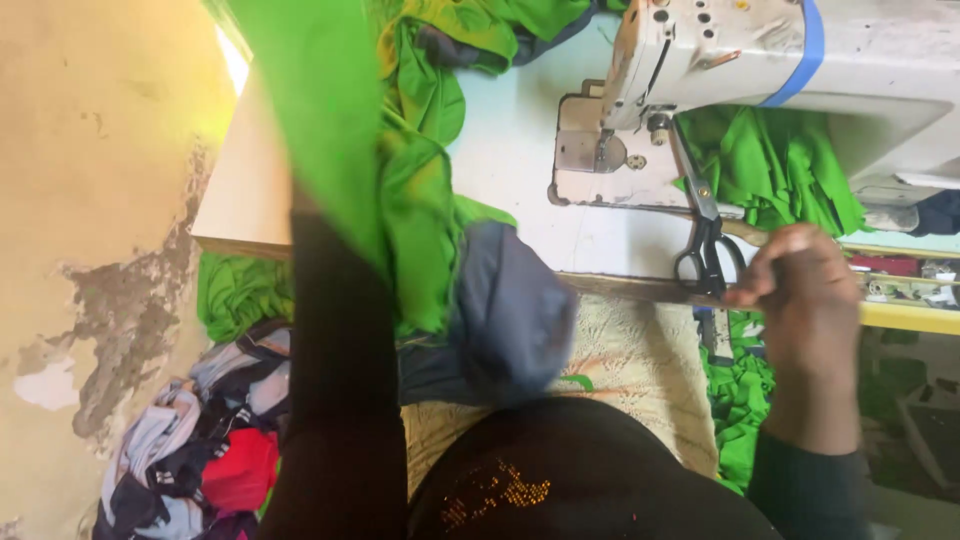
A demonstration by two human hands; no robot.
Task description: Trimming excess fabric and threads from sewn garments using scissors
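My left arm in a black sleeve (pixel 335 330) reaches up to the left part of the table. Its hand is hidden under a bright green fabric (pixel 330 120) that rises blurred above it. A grey cloth piece (pixel 510 310) hangs from the green fabric over the table's front edge. My right hand (pixel 800 295) rests at the table's front edge with its fingers curled shut. Its fingertips are right beside the handles of black scissors (pixel 706 240). Nothing shows between the fingers.
A white sewing machine (pixel 720 50) stands at the back right on the pale table (pixel 245 190), with more green cloth (pixel 780 160) under its arm. A cream lace cloth (pixel 640 360) covers my lap. A pile of mixed clothes (pixel 200 440) lies on the floor by the stained wall (pixel 90 200).
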